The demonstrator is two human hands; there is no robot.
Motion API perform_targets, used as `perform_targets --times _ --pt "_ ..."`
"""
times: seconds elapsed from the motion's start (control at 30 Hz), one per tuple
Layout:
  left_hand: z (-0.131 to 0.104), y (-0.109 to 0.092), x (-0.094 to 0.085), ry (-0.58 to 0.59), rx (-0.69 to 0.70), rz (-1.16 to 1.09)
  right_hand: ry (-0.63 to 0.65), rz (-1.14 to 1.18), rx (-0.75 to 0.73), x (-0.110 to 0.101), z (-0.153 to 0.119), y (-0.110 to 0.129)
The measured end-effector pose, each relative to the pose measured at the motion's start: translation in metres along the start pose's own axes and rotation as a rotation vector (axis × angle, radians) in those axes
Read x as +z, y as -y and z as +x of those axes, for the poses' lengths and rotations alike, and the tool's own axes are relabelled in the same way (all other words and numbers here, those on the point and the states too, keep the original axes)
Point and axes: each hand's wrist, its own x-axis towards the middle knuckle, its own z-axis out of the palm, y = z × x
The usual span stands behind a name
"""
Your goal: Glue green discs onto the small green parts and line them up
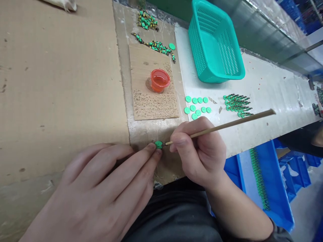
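Note:
A small green piece with dark markings lies near the table's front edge. My left hand pinches its left side between the tips of two fingers. In my right hand is a thin wooden stick, held like a pen, its tip just right of the green piece. Beyond my hands, a red cup of liquid sits on a spotted cardboard sheet. Round green buttons lie in loose rows on the white surface behind my right hand.
A turquoise basket stands at the back. Green beaded pieces and more strung ones lie behind the cardboard. Rows of green pieces with dark stems are farther right. Blue trays are below the table's right edge.

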Motion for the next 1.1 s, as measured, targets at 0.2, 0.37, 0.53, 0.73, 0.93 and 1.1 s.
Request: perform_targets --times 0.2,0.37,0.53,0.73,0.93,1.1 --pt "0.0006 0.0001 -0.0004 -0.004 -0.002 -0.004 -0.100 -0.013 0.054 -0.0020 -0.0033 0.0000" --pt "0.0006 0.0006 -0.0008 -0.020 0.007 -0.001 -0.082 -0.022 0.044 -0.0019 -0.0021 0.0018" --pt "0.0000 0.0017 -0.0004 -0.013 0.025 0.000 -0.043 -0.017 0.078 -0.0018 -0.0002 0.0049" --pt "-0.0019 0.0029 -0.0004 -0.001 0.053 0.015 -0.028 -0.012 0.093 -0.0014 0.0006 0.0069" --pt "-0.0027 0.0055 0.0018 0.007 0.067 0.029 -0.026 -0.038 0.102 -0.0006 0.0023 0.0083" --pt "-0.0033 0.0058 0.0017 0.012 0.065 0.028 -0.037 -0.053 0.103 -0.0016 0.0011 0.0072"
